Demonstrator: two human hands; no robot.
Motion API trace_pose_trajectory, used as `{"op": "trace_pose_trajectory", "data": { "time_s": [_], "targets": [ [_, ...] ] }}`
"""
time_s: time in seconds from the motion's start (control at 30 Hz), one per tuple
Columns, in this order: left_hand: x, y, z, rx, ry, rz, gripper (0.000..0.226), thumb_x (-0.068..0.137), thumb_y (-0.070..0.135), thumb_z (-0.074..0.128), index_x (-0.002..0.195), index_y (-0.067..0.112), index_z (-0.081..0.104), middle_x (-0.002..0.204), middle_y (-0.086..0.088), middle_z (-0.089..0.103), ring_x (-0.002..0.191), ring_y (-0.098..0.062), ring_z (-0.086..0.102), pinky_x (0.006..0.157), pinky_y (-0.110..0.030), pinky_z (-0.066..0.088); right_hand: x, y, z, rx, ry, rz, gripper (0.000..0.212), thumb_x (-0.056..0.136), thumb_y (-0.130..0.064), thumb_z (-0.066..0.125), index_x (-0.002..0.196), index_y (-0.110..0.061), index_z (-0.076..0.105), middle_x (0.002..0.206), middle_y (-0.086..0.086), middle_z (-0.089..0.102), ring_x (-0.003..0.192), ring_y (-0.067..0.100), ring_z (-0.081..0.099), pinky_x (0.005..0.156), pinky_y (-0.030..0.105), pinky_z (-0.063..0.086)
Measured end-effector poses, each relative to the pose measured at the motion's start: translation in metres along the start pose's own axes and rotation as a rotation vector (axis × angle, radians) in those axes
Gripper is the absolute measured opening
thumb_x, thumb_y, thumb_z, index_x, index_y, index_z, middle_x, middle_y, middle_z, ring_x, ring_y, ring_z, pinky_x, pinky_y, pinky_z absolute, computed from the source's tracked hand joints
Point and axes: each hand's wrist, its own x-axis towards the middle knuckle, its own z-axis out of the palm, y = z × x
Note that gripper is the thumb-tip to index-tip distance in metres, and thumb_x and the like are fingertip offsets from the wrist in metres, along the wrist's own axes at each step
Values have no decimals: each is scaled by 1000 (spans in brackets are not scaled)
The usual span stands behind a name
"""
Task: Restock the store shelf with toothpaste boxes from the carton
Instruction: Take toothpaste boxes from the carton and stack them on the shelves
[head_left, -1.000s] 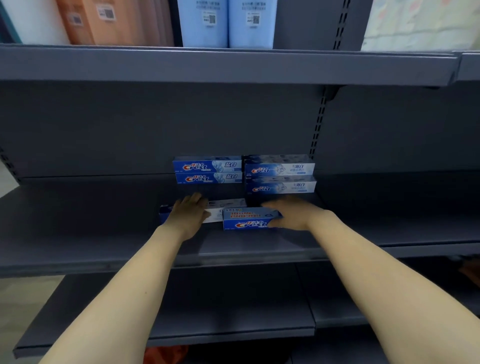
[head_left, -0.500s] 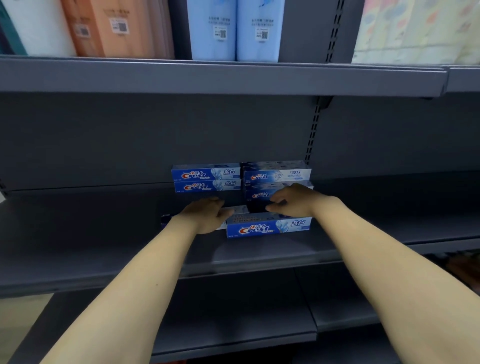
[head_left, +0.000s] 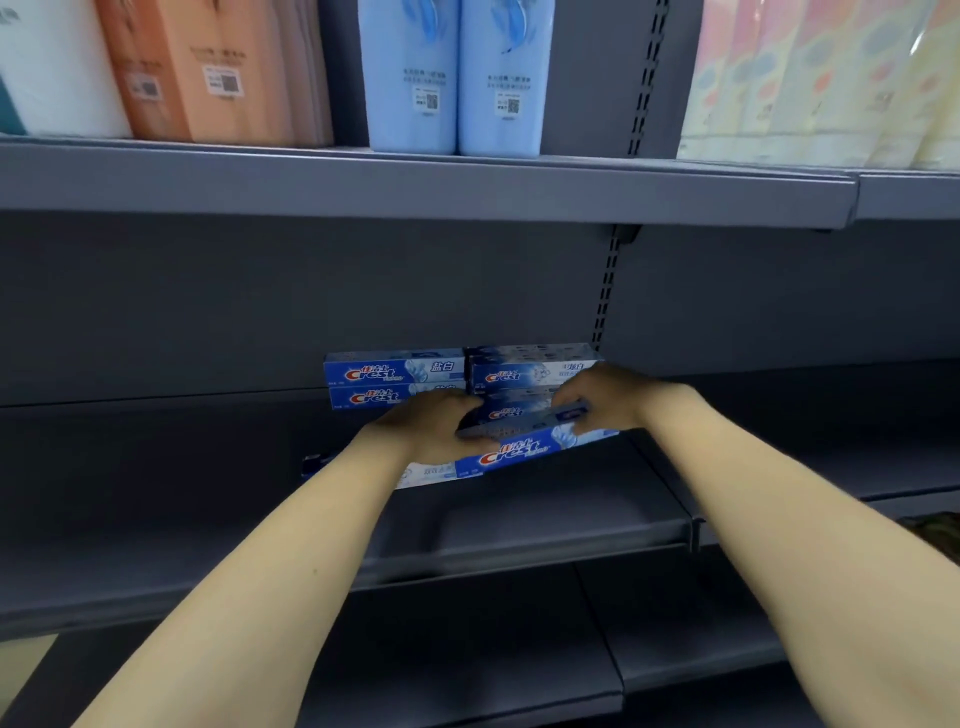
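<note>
Glossy rectangular toothpaste box, tilted

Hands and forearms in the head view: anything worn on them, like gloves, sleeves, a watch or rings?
Nothing worn shows. The left hand and right hand are bare, without gloves, and both forearms are uncovered to the frame's bottom edge. No watch or wristband shows; the fingers are too blurred to rule out rings.

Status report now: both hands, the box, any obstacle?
Left hand and right hand grip one tilted box. Stacks right behind it. Another box underneath.
</note>
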Motion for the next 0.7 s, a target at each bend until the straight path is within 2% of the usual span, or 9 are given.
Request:
{"op": "trace_pose_trajectory", "data": {
  "time_s": [0.17,0.23,0.33,0.47,0.53,0.7],
  "targets": [
    [1,-11,-22,1,166,33,49,94,43,49,129,9,53,127,-9,57,116,-24,53,97,-37,44,19,-4,-27,34,71,-31,47,85,-21,70,130,-14,57,131,4,58,119,21,54,89,23,38],
    [0,-21,-28,20,209,23,42,96,37,49,120,4,57,119,-12,60,109,-26,56,93,-39,45,27,-13,-33,58,93,-38,50,86,-21,69,132,-10,54,135,7,55,123,22,51,94,24,38],
    [-6,-37,-29,28,243,9,32,98,27,46,110,1,60,108,-14,64,97,-26,59,81,-34,46,38,-31,-28,89,142,-62,51,88,-22,67,135,-9,52,138,9,52,126,24,49,102,30,37],
    [-20,-62,-21,54,211,-40,29,98,24,46,114,5,60,110,-12,64,99,-26,59,82,-33,45,61,-59,-4,130,183,-99,48,88,-19,66,133,-9,53,134,10,56,122,25,53,96,28,38],
    [-27,-75,-17,67,155,-87,26,98,24,46,109,5,60,106,-12,64,96,-25,60,79,-31,44,74,-73,7,140,181,-120,45,88,-18,65,131,-8,56,131,11,58,119,26,54,92,27,39],
    [-38,-98,-11,104,147,-194,28,98,24,47,117,9,59,117,-9,63,103,-24,60,86,-35,48,102,-101,25,176,215,-99,50,89,-18,64,137,-13,49,136,13,53,122,29,53,99,36,44]
  ]
}}
